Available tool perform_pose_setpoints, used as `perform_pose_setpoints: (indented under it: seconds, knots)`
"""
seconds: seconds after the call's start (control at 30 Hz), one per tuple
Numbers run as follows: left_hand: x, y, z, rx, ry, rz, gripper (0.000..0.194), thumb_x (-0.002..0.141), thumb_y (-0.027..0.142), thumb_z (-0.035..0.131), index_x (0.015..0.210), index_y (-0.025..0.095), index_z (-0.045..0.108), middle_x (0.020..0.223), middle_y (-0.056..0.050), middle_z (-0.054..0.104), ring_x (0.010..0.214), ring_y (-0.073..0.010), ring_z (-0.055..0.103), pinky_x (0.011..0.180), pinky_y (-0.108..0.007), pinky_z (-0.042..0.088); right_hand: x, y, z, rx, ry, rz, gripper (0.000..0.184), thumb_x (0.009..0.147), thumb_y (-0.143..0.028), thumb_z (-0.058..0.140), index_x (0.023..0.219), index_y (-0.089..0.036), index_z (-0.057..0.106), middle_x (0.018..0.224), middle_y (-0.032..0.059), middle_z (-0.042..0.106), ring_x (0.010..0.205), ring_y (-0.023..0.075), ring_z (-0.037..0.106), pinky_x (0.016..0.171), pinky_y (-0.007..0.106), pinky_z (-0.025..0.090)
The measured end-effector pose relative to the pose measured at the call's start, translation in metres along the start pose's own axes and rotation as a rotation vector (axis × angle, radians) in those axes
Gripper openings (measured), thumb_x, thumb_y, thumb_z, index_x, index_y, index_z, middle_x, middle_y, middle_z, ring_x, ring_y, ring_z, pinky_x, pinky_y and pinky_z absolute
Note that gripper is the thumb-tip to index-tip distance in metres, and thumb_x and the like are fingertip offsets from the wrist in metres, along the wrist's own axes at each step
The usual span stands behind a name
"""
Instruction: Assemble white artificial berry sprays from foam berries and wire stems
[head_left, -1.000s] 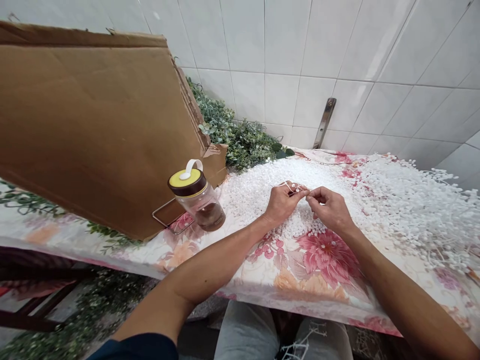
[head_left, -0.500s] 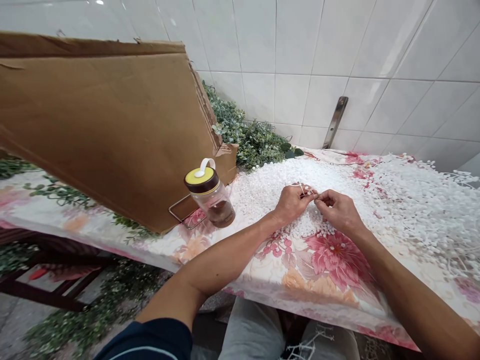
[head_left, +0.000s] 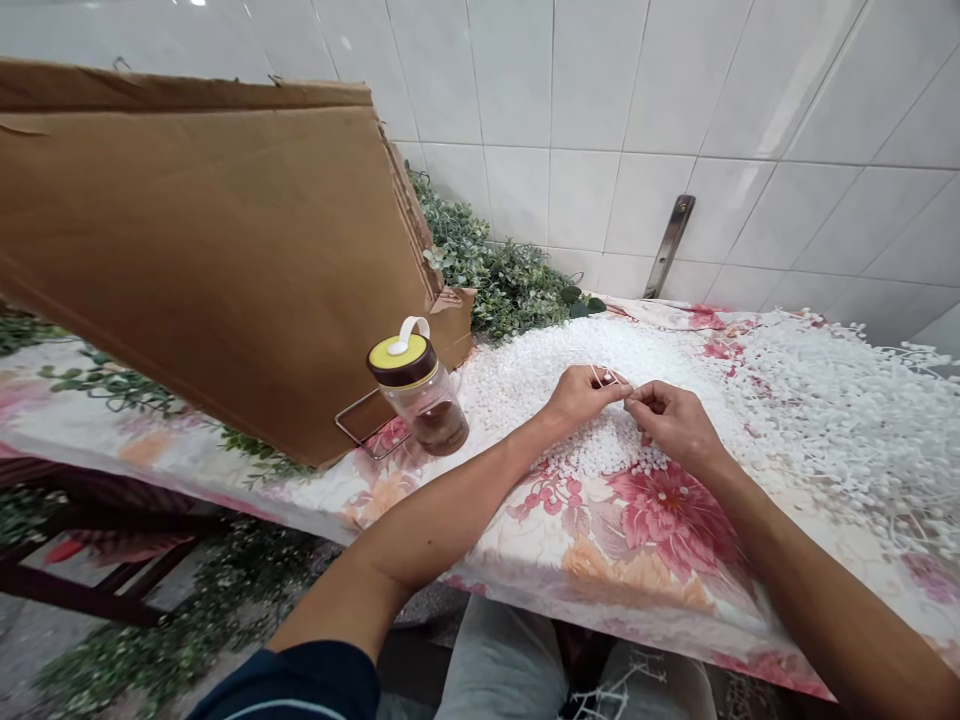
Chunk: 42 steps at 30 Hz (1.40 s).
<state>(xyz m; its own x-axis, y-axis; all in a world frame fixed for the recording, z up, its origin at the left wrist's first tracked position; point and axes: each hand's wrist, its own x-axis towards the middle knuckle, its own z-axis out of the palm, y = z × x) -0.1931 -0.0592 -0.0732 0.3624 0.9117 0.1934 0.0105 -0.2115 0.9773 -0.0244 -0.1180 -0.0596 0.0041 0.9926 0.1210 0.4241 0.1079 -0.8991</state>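
Just above a heap of small white beads [head_left: 517,375], my left hand [head_left: 579,400] is closed on a thin white plastic stem [head_left: 609,377] with a small bead-like tip. My right hand [head_left: 681,428] meets it, thumb and forefinger pinched together at the left fingertips. Whatever sits in that right pinch is too small to make out. To the right lies a big loose pile of white branching plastic sprigs [head_left: 847,400].
Left of the heap stands a clear bottle [head_left: 435,415] with a yellow and brown lid, beside a wire frame [head_left: 360,425]. A large cardboard sheet [head_left: 202,250] leans behind them. Artificial greenery [head_left: 517,285] lies along the tiled wall [head_left: 585,90]. The flowered tablecloth [head_left: 660,520] covers the table.
The stem in my left hand has turned slightly, and the fingers of both hands have shifted a little. Both hands stay together over the beads.
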Motion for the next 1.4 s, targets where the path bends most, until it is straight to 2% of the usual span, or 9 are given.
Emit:
perform_pose_setpoints:
  seconds: [0.1,0.17,0.37,0.53,0.7,0.87,1.03,1.13,1.4]
  knots:
    - [0.0,0.002,-0.001,-0.087,-0.019,-0.108,0.036,0.072,0.046,0.082,0.084,0.012,0.078,0.056,0.001,0.058,0.051,-0.0088,0.044,0.052,-0.025,0.03,0.0,0.0,0.0,0.016,0.002,-0.003,0.024,0.081,-0.043,0.071,0.082,-0.02,0.066,0.062,-0.0013,0.062,0.047,0.0134,0.056,0.043,0.026,0.052]
    - [-0.001,0.006,-0.001,-0.157,-0.026,-0.17,0.041,0.068,0.05,0.085,0.082,0.012,0.076,0.052,0.004,0.05,0.047,-0.007,0.036,0.048,-0.026,0.022,0.001,0.001,0.0,0.026,0.005,0.003,0.024,0.082,-0.043,0.071,0.083,-0.02,0.067,0.063,-0.0011,0.063,0.047,0.0132,0.056,0.042,0.026,0.051]
    - [-0.003,0.013,0.0,-0.392,-0.087,-0.334,0.045,0.056,0.046,0.094,0.077,0.014,0.07,0.055,0.005,0.048,0.048,-0.0059,0.036,0.046,-0.025,0.02,0.005,0.0,-0.005,0.141,-0.017,0.083,0.023,0.083,-0.041,0.072,0.082,-0.018,0.067,0.058,-0.0016,0.06,0.044,0.012,0.054,0.042,0.026,0.05]
    - [-0.005,0.015,0.002,-0.447,-0.089,-0.284,0.048,0.057,0.048,0.095,0.081,0.013,0.072,0.06,0.004,0.049,0.051,-0.0054,0.037,0.048,-0.024,0.02,0.006,-0.003,-0.007,0.223,0.024,0.059,0.024,0.083,-0.041,0.074,0.081,-0.018,0.066,0.058,-0.0023,0.06,0.043,0.0109,0.053,0.042,0.025,0.048]
    - [-0.006,0.018,0.004,-0.371,-0.056,-0.182,0.049,0.063,0.054,0.09,0.084,0.013,0.073,0.057,0.005,0.049,0.049,-0.0064,0.037,0.047,-0.026,0.022,0.004,-0.005,-0.003,0.334,-0.011,0.03,0.033,0.082,-0.048,0.078,0.086,-0.017,0.067,0.059,-0.0019,0.061,0.045,0.0117,0.053,0.041,0.026,0.048]
    - [-0.007,0.017,0.005,-0.279,0.012,-0.117,0.052,0.066,0.059,0.086,0.085,0.012,0.074,0.056,0.005,0.05,0.049,-0.0071,0.037,0.047,-0.026,0.024,0.004,-0.001,-0.005,0.283,0.013,-0.017,0.038,0.084,-0.054,0.077,0.083,-0.017,0.067,0.059,-0.0021,0.06,0.044,0.0109,0.053,0.043,0.025,0.047]
    - [-0.008,0.011,0.006,-0.331,-0.028,-0.138,0.041,0.073,0.052,0.082,0.078,0.013,0.07,0.057,0.004,0.049,0.05,-0.0075,0.039,0.048,-0.026,0.025,0.005,0.001,-0.008,0.185,0.054,-0.027,0.037,0.086,-0.053,0.074,0.082,-0.018,0.066,0.059,-0.0019,0.061,0.044,0.0118,0.056,0.044,0.025,0.047]
    - [-0.007,0.008,0.007,-0.33,-0.012,-0.149,0.039,0.072,0.05,0.082,0.077,0.013,0.07,0.057,0.004,0.049,0.05,-0.0073,0.038,0.049,-0.026,0.025,0.005,0.0,-0.008,0.158,0.058,-0.018,0.034,0.086,-0.051,0.073,0.082,-0.018,0.065,0.059,-0.0022,0.06,0.044,0.0119,0.056,0.044,0.025,0.047]
    - [-0.007,0.01,0.008,-0.327,0.031,-0.172,0.041,0.067,0.051,0.085,0.072,0.014,0.068,0.056,0.003,0.049,0.05,-0.0072,0.039,0.049,-0.026,0.026,0.005,0.0,-0.006,0.155,-0.028,-0.012,0.029,0.086,-0.046,0.071,0.086,-0.018,0.065,0.06,-0.0026,0.061,0.045,0.0116,0.056,0.044,0.024,0.05]
